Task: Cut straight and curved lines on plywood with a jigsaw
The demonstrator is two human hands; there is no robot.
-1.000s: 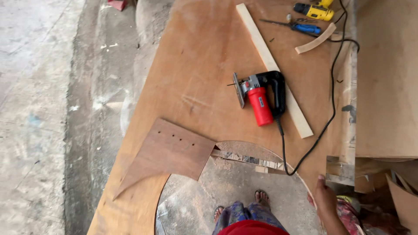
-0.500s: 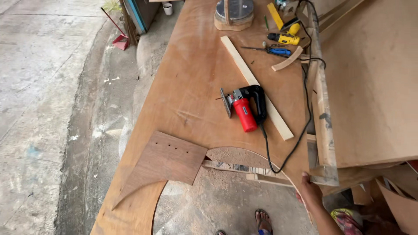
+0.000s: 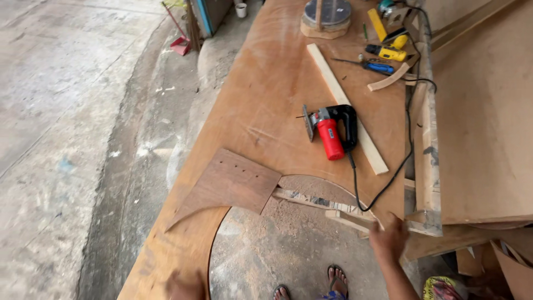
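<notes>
Plywood sheet point(image 3: 277, 72) fills the frame, its curved cut edge low centre, where the left hand point(image 3: 186, 284) rests blurred, grip unreadable. The right hand point(image 3: 388, 239), fingers loosely curled, touches the wooden strip point(image 3: 333, 206), which runs up-left toward the dark offcut point(image 3: 230, 183); the red saw point(image 3: 331, 132) lies farther up.

The view has tipped up and pulled back, so more of the plywood sheet point(image 3: 266, 94) shows, with the round wooden disc point(image 3: 326, 16) and the red dustpan point(image 3: 180, 45) now in sight at the top. The right hand point(image 3: 388, 240) has risen from the lower edge to the wooden strip point(image 3: 350, 216) by the curved cut. The left hand point(image 3: 185, 284) has come into view at the sheet's near edge
</notes>
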